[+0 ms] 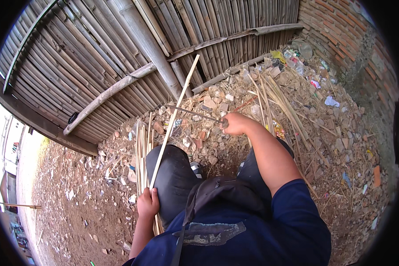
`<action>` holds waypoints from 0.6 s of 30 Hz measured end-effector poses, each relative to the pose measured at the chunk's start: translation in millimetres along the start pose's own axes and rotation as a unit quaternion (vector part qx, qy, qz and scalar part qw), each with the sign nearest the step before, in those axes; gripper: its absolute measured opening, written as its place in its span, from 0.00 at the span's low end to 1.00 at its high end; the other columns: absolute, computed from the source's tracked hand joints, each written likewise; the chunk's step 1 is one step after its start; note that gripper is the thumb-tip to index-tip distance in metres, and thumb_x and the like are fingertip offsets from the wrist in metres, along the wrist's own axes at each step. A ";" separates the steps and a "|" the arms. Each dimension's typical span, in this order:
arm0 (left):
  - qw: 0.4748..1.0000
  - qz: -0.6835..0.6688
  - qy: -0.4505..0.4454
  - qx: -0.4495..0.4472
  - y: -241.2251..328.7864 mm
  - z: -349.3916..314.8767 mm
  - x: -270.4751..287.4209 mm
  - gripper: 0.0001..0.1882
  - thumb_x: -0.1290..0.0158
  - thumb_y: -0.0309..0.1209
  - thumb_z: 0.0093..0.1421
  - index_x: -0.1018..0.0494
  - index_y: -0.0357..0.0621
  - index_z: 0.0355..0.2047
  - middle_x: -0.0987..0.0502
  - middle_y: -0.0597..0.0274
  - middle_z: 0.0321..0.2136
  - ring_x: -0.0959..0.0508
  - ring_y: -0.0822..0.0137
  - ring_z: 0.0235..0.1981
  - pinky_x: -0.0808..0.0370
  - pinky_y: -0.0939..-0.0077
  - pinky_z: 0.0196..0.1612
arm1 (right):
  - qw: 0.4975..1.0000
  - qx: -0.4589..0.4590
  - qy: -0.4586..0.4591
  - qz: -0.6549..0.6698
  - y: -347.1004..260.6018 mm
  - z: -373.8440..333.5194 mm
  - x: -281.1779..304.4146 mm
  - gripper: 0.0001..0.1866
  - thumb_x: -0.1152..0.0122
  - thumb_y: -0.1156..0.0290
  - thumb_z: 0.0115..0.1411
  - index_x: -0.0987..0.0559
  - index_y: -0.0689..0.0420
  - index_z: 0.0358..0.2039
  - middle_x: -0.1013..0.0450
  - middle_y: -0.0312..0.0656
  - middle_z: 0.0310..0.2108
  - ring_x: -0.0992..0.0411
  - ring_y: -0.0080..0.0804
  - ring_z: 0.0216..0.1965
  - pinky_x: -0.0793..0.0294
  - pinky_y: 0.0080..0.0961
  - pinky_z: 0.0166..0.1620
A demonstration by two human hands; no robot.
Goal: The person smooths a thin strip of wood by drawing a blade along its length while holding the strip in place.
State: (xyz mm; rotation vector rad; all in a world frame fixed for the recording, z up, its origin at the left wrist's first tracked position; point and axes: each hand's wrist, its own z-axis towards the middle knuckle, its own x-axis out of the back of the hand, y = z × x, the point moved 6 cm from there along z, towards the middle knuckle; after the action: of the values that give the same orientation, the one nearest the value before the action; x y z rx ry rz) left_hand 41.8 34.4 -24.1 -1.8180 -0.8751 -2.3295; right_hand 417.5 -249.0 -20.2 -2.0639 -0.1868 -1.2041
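My left hand (147,203) is closed around the lower end of a long pale bamboo strip (172,120), which slants up and away across my left knee. In my right hand (236,123) is the handle of a long, thin-bladed knife (198,115), its dark blade pointing left. The blade's far part crosses the strip above the knee; whether it bites into the strip, I cannot tell. Beside my left leg lies a bundle of similar strips (141,153), partly hidden by the leg and hand.
More split bamboo strips (283,99) lie on the right. Ahead stands a woven bamboo wall (106,53) with a thick pole (148,42); a brick wall (341,26) meets it at right. Stones, dry straw and litter (331,102) cover the ground.
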 end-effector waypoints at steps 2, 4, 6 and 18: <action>1.000 0.002 0.002 0.000 1.8 -0.4 1.0 0.22 0.53 0.43 0.70 0.34 0.38 0.24 0.27 0.38 0.16 0.24 0.34 0.21 0.30 0.43 0.25 | 1.000 0.003 0.001 -0.007 -0.6 1.3 -1.0 0.27 0.31 0.60 0.52 0.20 0.60 0.51 0.22 0.56 0.48 0.24 0.52 0.52 0.25 0.40 0.56; 1.000 0.004 0.003 0.000 2.5 0.1 1.7 0.22 0.53 0.43 0.70 0.34 0.38 0.24 0.27 0.38 0.16 0.24 0.34 0.21 0.30 0.43 0.25 | 1.000 0.000 0.006 -0.007 -0.6 1.2 -0.4 0.28 0.31 0.60 0.52 0.20 0.60 0.52 0.22 0.56 0.49 0.24 0.52 0.52 0.25 0.39 0.56; 1.000 0.006 0.004 0.000 2.6 0.3 1.2 0.23 0.52 0.43 0.70 0.34 0.38 0.24 0.27 0.38 0.16 0.24 0.34 0.21 0.30 0.44 0.25 | 1.000 -0.005 0.012 -0.008 0.9 1.4 0.1 0.28 0.31 0.60 0.52 0.20 0.60 0.52 0.23 0.56 0.49 0.24 0.52 0.53 0.25 0.39 0.56; 1.000 -0.019 0.007 0.005 1.2 0.4 0.1 0.22 0.53 0.43 0.70 0.34 0.37 0.24 0.28 0.38 0.16 0.25 0.33 0.21 0.30 0.44 0.25 | 1.000 -0.001 0.016 0.016 4.2 5.6 -5.5 0.23 0.30 0.62 0.52 0.18 0.54 0.48 0.20 0.51 0.45 0.22 0.49 0.48 0.25 0.37 0.52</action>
State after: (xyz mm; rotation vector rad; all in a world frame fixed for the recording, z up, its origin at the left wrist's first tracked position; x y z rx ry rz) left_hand 42.6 33.5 -23.5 -1.7950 -0.9276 -2.3524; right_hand 420.2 -247.2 -28.5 -2.0410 -0.1381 -1.2176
